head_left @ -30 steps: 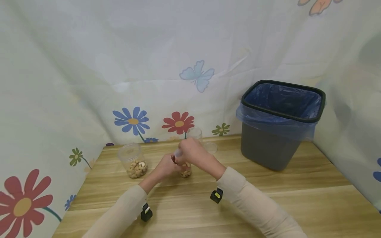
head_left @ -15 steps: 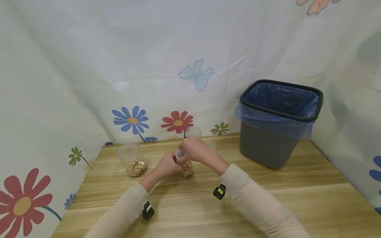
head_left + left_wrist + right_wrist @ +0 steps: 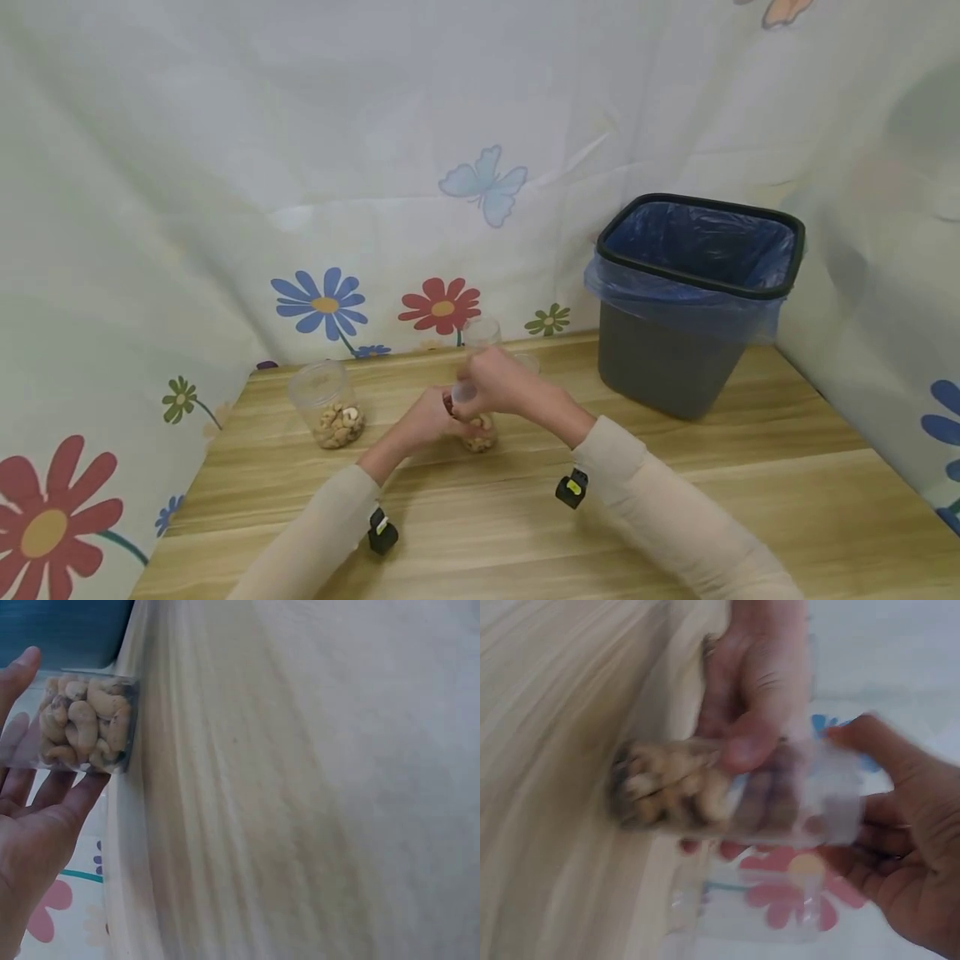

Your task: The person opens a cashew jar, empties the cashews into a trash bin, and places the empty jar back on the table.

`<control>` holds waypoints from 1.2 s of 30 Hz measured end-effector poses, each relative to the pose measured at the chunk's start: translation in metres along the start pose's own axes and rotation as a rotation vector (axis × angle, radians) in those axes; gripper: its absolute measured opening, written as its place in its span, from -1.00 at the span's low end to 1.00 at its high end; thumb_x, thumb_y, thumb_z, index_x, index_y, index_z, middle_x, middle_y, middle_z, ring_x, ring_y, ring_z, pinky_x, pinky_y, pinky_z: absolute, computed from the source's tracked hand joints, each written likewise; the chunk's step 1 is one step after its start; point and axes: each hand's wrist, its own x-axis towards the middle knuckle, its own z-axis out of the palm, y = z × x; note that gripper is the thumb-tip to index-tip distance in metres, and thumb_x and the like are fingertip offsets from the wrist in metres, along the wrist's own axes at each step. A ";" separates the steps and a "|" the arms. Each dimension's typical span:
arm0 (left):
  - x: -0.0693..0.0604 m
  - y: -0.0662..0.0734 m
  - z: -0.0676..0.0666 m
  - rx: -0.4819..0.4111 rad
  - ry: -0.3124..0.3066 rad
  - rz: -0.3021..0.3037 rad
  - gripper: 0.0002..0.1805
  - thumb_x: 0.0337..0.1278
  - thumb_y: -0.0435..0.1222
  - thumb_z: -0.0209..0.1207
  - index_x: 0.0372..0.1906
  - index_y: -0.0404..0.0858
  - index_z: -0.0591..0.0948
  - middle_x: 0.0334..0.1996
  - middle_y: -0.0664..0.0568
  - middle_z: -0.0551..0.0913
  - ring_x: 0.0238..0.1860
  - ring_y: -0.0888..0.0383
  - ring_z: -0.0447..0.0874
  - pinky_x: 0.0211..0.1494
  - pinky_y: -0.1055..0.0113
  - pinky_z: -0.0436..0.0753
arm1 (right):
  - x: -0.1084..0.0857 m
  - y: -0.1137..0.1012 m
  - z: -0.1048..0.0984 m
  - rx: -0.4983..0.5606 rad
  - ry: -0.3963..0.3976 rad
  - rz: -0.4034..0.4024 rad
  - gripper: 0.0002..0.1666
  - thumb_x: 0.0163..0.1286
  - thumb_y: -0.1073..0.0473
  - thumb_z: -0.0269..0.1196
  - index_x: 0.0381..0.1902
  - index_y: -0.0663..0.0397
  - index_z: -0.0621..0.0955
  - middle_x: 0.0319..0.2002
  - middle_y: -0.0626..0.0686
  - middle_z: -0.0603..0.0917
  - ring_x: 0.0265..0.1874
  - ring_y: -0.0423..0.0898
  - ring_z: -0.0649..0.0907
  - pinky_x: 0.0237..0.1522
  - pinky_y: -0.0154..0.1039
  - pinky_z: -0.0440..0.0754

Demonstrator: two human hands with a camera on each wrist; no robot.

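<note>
A clear jar [image 3: 679, 787] with cashews in its bottom is held between both hands, its base close to the wooden table. My left hand [image 3: 432, 415] grips the jar's side, thumb on one face and fingers round the other, as the left wrist view shows. With thumb and fingers my right hand [image 3: 498, 382] holds the translucent lid [image 3: 840, 796] at the jar's top. The right wrist view is blurred, so I cannot tell how tightly the lid sits. In the head view the hands hide much of the jar.
A second clear jar [image 3: 321, 398], partly filled with cashews, stands to the left. Behind my right hand is another clear container [image 3: 482, 331], with a clear round lid [image 3: 528, 363] lying beside it. A grey bin [image 3: 663, 358] with a blue liner stands at the right.
Both hands and the jar have shifted slightly to the right together. The head view has also moved a little. My grip on jar and lid looks the same.
</note>
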 end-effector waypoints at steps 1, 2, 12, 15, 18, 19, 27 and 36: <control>-0.001 0.001 0.001 0.000 0.003 -0.008 -0.52 -0.20 -0.13 0.63 -0.10 -0.15 0.72 -0.20 0.10 0.76 -0.18 0.16 0.68 -0.12 0.25 0.65 | -0.002 0.001 0.001 -0.010 0.005 -0.008 -0.71 0.13 -0.02 0.47 -0.55 0.03 0.65 -0.61 -0.12 0.53 -0.59 -0.24 0.47 -0.53 -0.42 0.42; -0.001 0.001 0.002 0.002 0.008 -0.018 -0.51 -0.21 -0.13 0.64 -0.10 -0.14 0.72 -0.19 0.11 0.76 -0.17 0.16 0.68 -0.11 0.24 0.65 | -0.003 0.001 0.002 -0.014 0.009 -0.011 -0.71 0.15 -0.04 0.46 -0.52 0.02 0.66 -0.58 -0.10 0.55 -0.57 -0.22 0.49 -0.52 -0.42 0.44; 0.002 0.002 0.001 -0.018 0.008 -0.040 -0.46 -0.07 -0.14 0.58 0.07 -0.15 0.68 -0.02 0.09 0.74 -0.06 0.16 0.67 -0.01 0.23 0.64 | -0.004 -0.010 0.000 -0.200 -0.030 0.075 -0.63 0.25 -0.17 0.40 -0.21 -0.01 0.72 -0.34 0.01 0.59 -0.45 -0.12 0.59 -0.43 -0.29 0.59; 0.002 0.002 0.001 -0.008 0.003 -0.028 -0.46 -0.07 -0.14 0.58 0.06 -0.16 0.68 -0.04 0.08 0.74 -0.06 0.16 0.67 -0.02 0.24 0.64 | 0.000 -0.012 -0.002 -0.184 -0.083 0.111 -0.60 0.22 -0.14 0.43 -0.17 0.00 0.70 -0.28 0.02 0.60 -0.41 -0.12 0.60 -0.39 -0.27 0.61; 0.001 0.003 0.000 -0.001 -0.012 -0.007 -0.47 -0.08 -0.13 0.58 0.04 -0.18 0.68 -0.08 0.06 0.74 -0.09 0.14 0.67 -0.04 0.24 0.63 | 0.003 -0.008 -0.003 -0.120 -0.133 0.118 -0.59 0.19 -0.08 0.47 -0.13 0.03 0.69 -0.22 0.02 0.58 -0.37 -0.13 0.60 -0.34 -0.27 0.62; 0.001 0.004 0.000 -0.004 -0.020 -0.003 -0.47 -0.08 -0.14 0.58 0.04 -0.18 0.68 -0.09 0.06 0.74 -0.09 0.13 0.67 -0.05 0.23 0.64 | 0.004 -0.006 -0.004 -0.097 -0.148 0.108 -0.59 0.18 -0.05 0.47 -0.11 0.04 0.68 -0.20 0.01 0.58 -0.36 -0.13 0.60 -0.32 -0.28 0.62; 0.005 0.005 -0.005 0.058 -0.059 0.046 -0.52 -0.19 -0.17 0.62 -0.11 -0.18 0.70 -0.26 0.12 0.75 -0.21 0.18 0.66 -0.12 0.28 0.63 | 0.007 0.012 -0.009 0.035 -0.197 -0.082 -0.57 0.13 0.02 0.52 -0.11 0.09 0.69 -0.14 0.01 0.60 -0.26 -0.14 0.55 -0.23 -0.34 0.55; 0.002 0.003 -0.005 -0.019 -0.172 0.084 -0.65 -0.12 -0.26 0.60 -0.20 -0.24 0.72 -0.31 0.07 0.77 -0.26 0.19 0.68 -0.20 0.31 0.65 | 0.006 0.014 -0.018 -0.002 -0.302 -0.240 -0.53 0.09 0.01 0.59 -0.07 0.05 0.72 -0.12 0.00 0.59 -0.16 -0.14 0.49 -0.10 -0.30 0.51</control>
